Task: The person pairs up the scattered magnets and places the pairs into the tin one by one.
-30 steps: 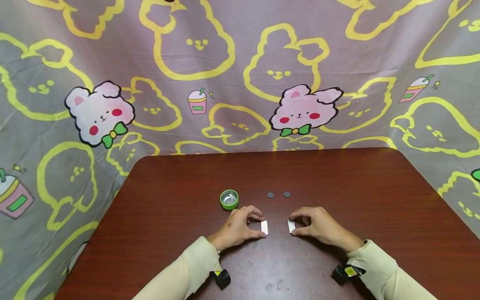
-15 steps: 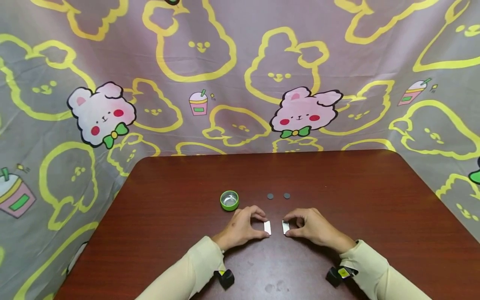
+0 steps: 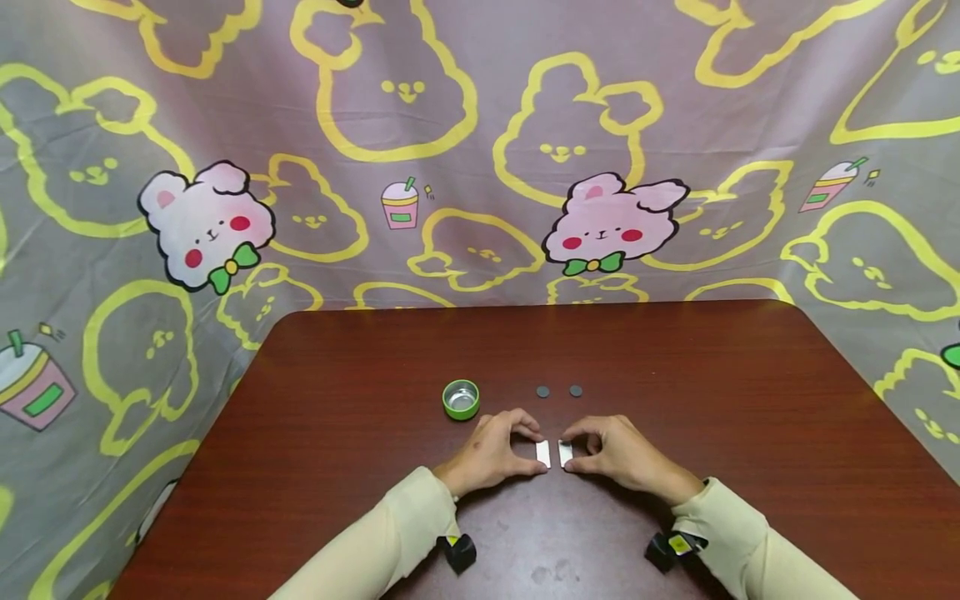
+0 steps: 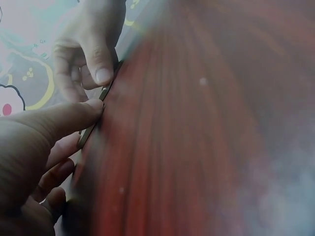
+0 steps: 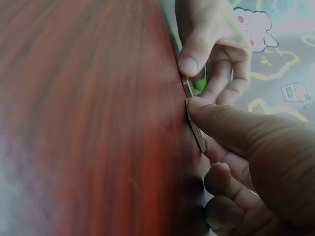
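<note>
In the head view two small flat rectangular pieces, white on top, lie side by side on the table with a narrow gap between them. My left hand (image 3: 491, 450) pinches the left white piece (image 3: 543, 454) between thumb and fingers at its short ends. Mirroring it, my right hand (image 3: 628, 457) pinches the right white piece (image 3: 566, 453) the same way. Seen edge-on in the right wrist view, the right piece looks thin and metallic, its long edge (image 5: 196, 133) partly behind the thumb. Behind the hands lie two dark grey discs, a left disc (image 3: 543, 392) and a right disc (image 3: 576, 391).
A small round green bowl (image 3: 461, 400) with a silvery inside stands just beyond the left hand. The reddish-brown wooden table (image 3: 360, 358) has rounded far corners. A patterned cloth (image 3: 480, 150) with cartoon rabbits hangs behind it and at both sides.
Both hands have slid inward with their pieces, the left hand to the right and the right hand to the left. The gap between the pieces has narrowed; bowl and discs stay put.
</note>
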{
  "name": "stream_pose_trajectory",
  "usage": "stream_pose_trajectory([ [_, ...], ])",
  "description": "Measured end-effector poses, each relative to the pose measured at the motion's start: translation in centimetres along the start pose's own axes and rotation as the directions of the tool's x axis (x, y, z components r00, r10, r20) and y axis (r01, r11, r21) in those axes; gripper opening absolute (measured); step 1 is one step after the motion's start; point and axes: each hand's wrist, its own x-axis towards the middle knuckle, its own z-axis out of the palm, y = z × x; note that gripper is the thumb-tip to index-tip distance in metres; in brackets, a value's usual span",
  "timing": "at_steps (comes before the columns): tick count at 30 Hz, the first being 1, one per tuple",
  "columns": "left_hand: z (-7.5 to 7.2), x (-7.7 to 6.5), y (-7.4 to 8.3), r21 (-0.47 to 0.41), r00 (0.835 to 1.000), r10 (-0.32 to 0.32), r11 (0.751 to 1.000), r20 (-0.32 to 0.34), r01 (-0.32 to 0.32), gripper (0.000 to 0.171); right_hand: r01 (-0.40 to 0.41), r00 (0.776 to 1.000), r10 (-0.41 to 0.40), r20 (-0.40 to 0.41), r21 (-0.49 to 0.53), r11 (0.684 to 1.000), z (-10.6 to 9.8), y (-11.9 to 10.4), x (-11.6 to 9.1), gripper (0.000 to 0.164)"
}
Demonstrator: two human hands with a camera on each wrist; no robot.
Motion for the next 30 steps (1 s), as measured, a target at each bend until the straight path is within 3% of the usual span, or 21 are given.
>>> stream_pose_trajectory([
  [7, 0.2, 0.2, 0.2, 0.015, 1.0, 0.016, 1.0, 0.006, -0.016, 0.044, 0.004, 1.0, -0.004, 0.022, 0.022, 1.0, -0.1, -0.5, 0.2, 0.029],
  [12, -0.1, 0.1, 0.2, -0.014, 1.0, 0.023, 1.0, -0.02, -0.023, 0.054, -0.015, 0.998, 0.012, 0.056, 0.052, 0.999, -0.4, -0.5, 0.2, 0.038],
  [19, -2.3, -0.3, 0.5, -0.146, 0.999, -0.023, 0.989, -0.047, 0.016, 0.056, 0.012, 0.997, -0.012, 0.079, 0.003, 1.0, -0.7, -0.1, 0.0, 0.046],
  [30, -5.1, -2.1, -0.7, -0.073, 0.987, -0.028, 0.997, -0.159, 0.016, 0.057, 0.029, 0.994, -0.025, 0.105, -0.04, 0.999, -0.6, -0.3, 0.4, 0.046],
])
